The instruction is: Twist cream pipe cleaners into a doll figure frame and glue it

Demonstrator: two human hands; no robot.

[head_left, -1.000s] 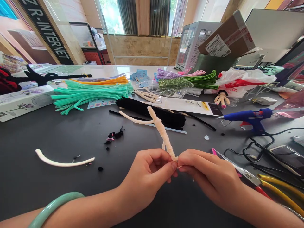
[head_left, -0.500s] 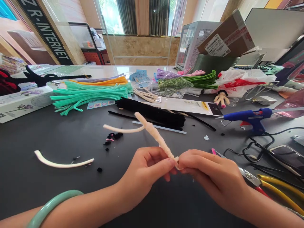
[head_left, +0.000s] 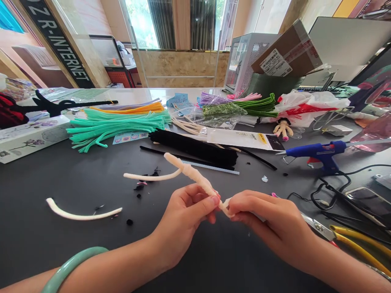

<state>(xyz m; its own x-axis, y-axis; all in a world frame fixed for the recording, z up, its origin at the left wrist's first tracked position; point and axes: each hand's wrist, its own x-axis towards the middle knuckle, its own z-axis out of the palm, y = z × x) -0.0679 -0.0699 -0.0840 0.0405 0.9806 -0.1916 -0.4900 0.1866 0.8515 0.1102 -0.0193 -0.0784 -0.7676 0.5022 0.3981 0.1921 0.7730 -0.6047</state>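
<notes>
A cream pipe cleaner [head_left: 197,176], twisted into a thick stem, slants up and left out of my hands. One thin loose strand sticks out leftward near its upper end. My left hand [head_left: 191,213] pinches the stem towards its lower end between thumb and fingers. Just to the right, my right hand [head_left: 269,217] is closed on the bent lower end, where a small loop shows between the hands. The tip inside my right fingers is hidden. A separate cream pipe cleaner piece [head_left: 82,214] lies curved on the dark table at the left.
Bundles of mint-green [head_left: 119,126] and black pipe cleaners [head_left: 192,148] lie ahead. To the right are a blue glue gun [head_left: 317,154], yellow-handled scissors [head_left: 324,230], cables and a small doll [head_left: 284,128]. Black fluff scraps [head_left: 130,222] dot the table. A white box [head_left: 33,138] stands left.
The stem has tipped further left and lower. My left hand has shifted slightly left, widening the gap to my right hand, so more of the lower loop shows. The view has shifted slightly.
</notes>
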